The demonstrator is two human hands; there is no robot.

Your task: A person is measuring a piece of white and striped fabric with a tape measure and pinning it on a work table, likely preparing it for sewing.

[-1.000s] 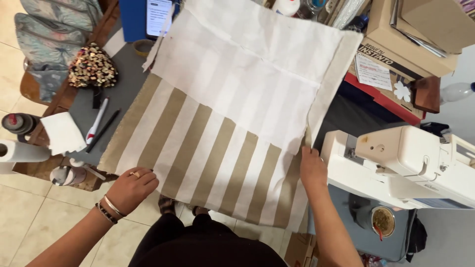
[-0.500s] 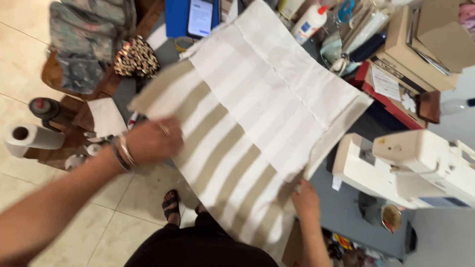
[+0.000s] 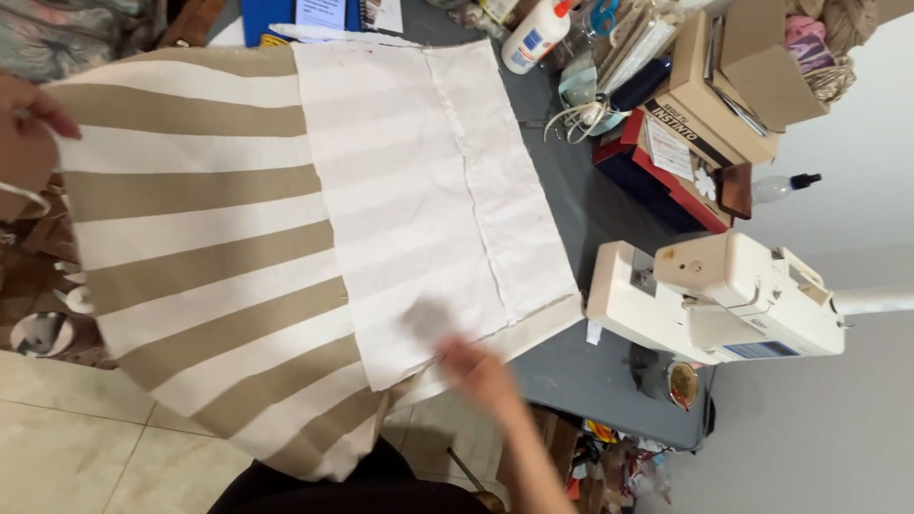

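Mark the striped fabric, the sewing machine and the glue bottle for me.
Beige-and-white striped fabric [image 3: 209, 257]: head view, on a beige stripe.
White sewing machine [image 3: 733, 295]: head view, on its upper arm.
White glue bottle with orange cap [image 3: 533, 40]: head view, on its body.

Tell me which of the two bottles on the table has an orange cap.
The white glue bottle at the top edge of the fabric has the orange cap. The other, a clear bottle beyond the sewing machine, has a black top.
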